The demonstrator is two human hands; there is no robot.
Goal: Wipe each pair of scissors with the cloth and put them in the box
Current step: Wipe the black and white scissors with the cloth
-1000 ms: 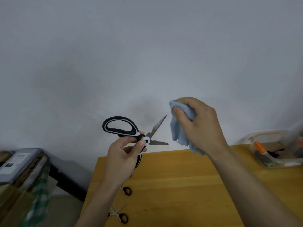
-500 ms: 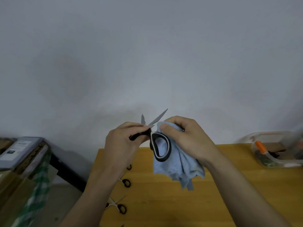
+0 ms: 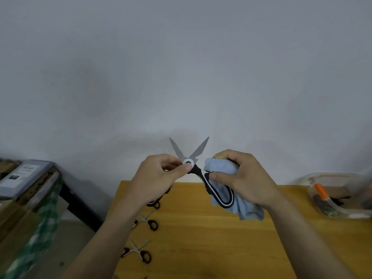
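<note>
A large pair of scissors (image 3: 198,152) with black and white handles is held up above the far edge of the wooden table (image 3: 211,244), blades spread and pointing upward. My left hand (image 3: 159,178) pinches it at the white pivot. My right hand (image 3: 241,178) holds a light blue cloth (image 3: 247,210) wrapped round the right handle loop. Several small scissors with dark handles lie in a column on the table's left side, among them one small pair (image 3: 148,222) and another small pair (image 3: 136,251). A clear plastic box (image 3: 340,195) stands at the right edge.
The box holds an orange-handled tool and other dark items. To the left, off the table, stand a grey container (image 3: 22,178) and a green checked cloth (image 3: 36,234) on a lower wooden surface. A plain white wall fills the background.
The scissors were turned so the blades point up and spread wider. My right hand brought the cloth from beside the blades down onto the right handle loop.
</note>
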